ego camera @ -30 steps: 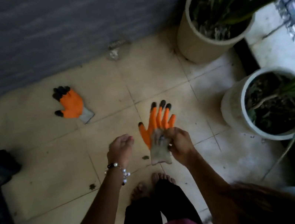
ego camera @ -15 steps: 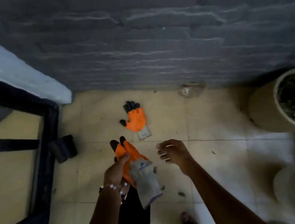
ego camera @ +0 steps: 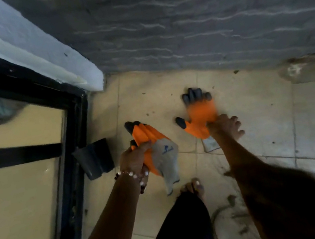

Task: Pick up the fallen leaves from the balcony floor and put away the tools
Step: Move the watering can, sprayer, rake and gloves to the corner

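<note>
Two orange work gloves with black fingertips and grey cuffs are in view. My left hand (ego camera: 133,158), with a bead bracelet at the wrist, is shut on the first glove (ego camera: 157,150), whose cuff hangs down. The second glove (ego camera: 198,116) lies on the beige tiled floor (ego camera: 256,119) near the grey wall. My right hand (ego camera: 224,127) reaches down onto its lower palm, thumb and fingers pinching the orange part. The glove looks blurred.
A black-framed glass door (ego camera: 69,146) stands at the left, with a dark wedge-shaped block (ego camera: 94,161) at its foot. The grey stone wall (ego camera: 198,18) closes the far side. My bare foot (ego camera: 191,186) stands below the gloves. Small leaf bits (ego camera: 231,199) dot the tiles.
The first glove passed from my right hand to my left. My right hand has reached forward and down onto the second glove on the floor. The view swung left and closer to the floor.
</note>
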Demonstrator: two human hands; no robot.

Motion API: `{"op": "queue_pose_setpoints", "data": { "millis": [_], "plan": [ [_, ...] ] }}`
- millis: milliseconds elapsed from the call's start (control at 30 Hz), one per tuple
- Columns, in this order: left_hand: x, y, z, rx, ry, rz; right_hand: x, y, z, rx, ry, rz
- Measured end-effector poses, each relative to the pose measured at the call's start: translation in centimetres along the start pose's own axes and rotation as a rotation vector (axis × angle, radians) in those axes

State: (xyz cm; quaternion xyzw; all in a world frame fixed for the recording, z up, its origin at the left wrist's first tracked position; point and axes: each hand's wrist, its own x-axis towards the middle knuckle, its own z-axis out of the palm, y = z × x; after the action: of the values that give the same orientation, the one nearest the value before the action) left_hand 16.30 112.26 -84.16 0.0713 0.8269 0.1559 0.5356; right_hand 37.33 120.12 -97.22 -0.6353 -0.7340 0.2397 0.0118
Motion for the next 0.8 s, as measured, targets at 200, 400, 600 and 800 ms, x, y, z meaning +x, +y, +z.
{"op": "queue_pose_setpoints", "data": {
  "millis": [200,400,600,800],
  "plan": [
    [-6.1,2.8,-0.6,0.018,0.010,0.027,-7.4,-0.5,-7.3,0.743,0.038,0.737],
    [-19.8,8.5,-0.1,0.081,-0.111,0.071,-17.2,-4.2,-24.0,0.818,0.356,0.728],
    [-35.5,12.9,0.1,0.050,-0.301,0.176,-26.5,-10.8,-43.0,0.765,0.650,0.506],
    [-49.4,14.7,1.0,0.025,-0.579,0.201,-34.5,-13.8,-51.5,0.613,0.432,0.559]
  ]
}}
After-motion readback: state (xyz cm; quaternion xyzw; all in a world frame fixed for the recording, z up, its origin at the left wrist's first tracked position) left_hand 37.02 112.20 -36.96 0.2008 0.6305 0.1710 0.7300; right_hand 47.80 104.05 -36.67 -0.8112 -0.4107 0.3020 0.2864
